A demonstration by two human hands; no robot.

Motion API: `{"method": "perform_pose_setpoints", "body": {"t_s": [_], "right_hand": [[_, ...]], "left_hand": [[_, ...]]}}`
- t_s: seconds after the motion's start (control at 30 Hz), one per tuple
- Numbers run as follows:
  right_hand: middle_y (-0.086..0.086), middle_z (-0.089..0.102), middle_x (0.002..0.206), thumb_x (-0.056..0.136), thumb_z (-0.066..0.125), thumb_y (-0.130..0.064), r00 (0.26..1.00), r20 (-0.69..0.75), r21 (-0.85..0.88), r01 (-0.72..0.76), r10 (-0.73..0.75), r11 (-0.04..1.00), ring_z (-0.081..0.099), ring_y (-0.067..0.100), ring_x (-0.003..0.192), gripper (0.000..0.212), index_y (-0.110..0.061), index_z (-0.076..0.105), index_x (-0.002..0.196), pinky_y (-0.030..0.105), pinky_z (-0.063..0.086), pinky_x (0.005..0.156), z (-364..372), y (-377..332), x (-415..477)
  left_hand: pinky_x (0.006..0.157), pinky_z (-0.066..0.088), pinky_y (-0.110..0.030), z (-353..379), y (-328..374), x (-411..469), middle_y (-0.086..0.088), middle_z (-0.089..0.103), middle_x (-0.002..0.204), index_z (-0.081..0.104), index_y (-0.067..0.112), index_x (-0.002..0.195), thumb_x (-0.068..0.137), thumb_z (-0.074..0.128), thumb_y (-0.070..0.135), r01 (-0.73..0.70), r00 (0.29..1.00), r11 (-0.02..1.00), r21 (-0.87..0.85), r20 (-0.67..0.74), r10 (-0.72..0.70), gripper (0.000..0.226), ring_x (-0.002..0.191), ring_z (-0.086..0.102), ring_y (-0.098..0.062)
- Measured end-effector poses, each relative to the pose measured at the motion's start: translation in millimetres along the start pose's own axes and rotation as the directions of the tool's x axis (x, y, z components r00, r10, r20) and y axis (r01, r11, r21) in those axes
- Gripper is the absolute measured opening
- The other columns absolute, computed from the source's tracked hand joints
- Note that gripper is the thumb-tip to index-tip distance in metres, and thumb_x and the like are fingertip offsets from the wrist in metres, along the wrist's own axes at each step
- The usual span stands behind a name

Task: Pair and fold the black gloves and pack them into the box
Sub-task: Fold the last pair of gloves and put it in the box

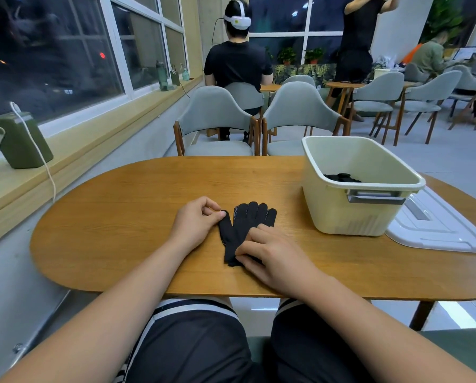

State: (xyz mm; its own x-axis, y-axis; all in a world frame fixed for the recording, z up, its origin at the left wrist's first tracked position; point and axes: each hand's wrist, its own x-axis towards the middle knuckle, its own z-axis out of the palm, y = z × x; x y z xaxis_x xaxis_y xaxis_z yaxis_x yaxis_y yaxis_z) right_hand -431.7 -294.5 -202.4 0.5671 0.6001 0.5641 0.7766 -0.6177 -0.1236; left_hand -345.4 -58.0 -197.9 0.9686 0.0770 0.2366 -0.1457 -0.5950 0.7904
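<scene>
Black gloves (243, 226) lie flat on the wooden table (120, 230), stacked as a pair with the fingers pointing away from me. My left hand (196, 225) pinches the tip of the thumb part at the gloves' left side. My right hand (270, 254) grips the cuff end nearest me and covers the lower right of the gloves. A cream plastic box (342, 217) stands to the right, with folded black gloves (342, 177) inside at the bottom.
The box's white lid (438, 230) lies flat on the table right of the box. Two grey chairs (214, 125) stand across the table. A green device (21, 142) with a white cable sits on the window ledge at left. Other people are further back.
</scene>
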Motion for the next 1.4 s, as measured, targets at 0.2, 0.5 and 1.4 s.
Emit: {"method": "perform_pose_setpoints", "body": {"t_s": [0.2,0.5,1.4], "right_hand": [[-0.006,0.056,0.097,0.104,0.061,-0.036,0.998,0.053,0.029,-0.034,0.032,0.999,0.052,0.017,0.09,0.016,-0.026,0.073,0.105,0.039,0.048,0.074,-4,-3,-2],[-0.008,0.054,0.098,0.099,0.067,-0.04,0.993,0.08,0.066,-0.088,0.082,0.994,0.052,0.015,0.093,0.015,-0.026,0.072,0.103,0.03,0.043,0.075,-8,-4,-4],[-0.009,0.054,0.095,0.094,0.066,-0.035,0.984,0.097,0.084,-0.158,0.15,0.984,0.051,0.011,0.091,0.011,-0.026,0.072,0.099,0.02,0.025,0.072,-13,-8,-3]], "left_hand": [[0.076,0.058,-0.034,2,-2,1,0.009,0.074,0.075,0.071,0.032,0.093,0.086,0.09,0.034,-0.009,1.0,0.999,0.045,0.022,0.008,0.02,0.074,0.069,-0.006],[0.075,0.052,-0.028,-7,6,-17,0.011,0.066,0.094,0.072,0.036,0.09,0.094,0.079,0.03,-0.21,0.978,0.976,0.054,0.03,0.208,0.01,0.079,0.059,-0.01],[0.105,0.049,-0.049,23,42,60,0.008,0.06,0.114,0.073,0.03,0.083,0.094,0.08,0.031,-0.225,0.963,0.869,0.441,0.235,0.131,0.013,0.118,0.054,-0.02]]}}
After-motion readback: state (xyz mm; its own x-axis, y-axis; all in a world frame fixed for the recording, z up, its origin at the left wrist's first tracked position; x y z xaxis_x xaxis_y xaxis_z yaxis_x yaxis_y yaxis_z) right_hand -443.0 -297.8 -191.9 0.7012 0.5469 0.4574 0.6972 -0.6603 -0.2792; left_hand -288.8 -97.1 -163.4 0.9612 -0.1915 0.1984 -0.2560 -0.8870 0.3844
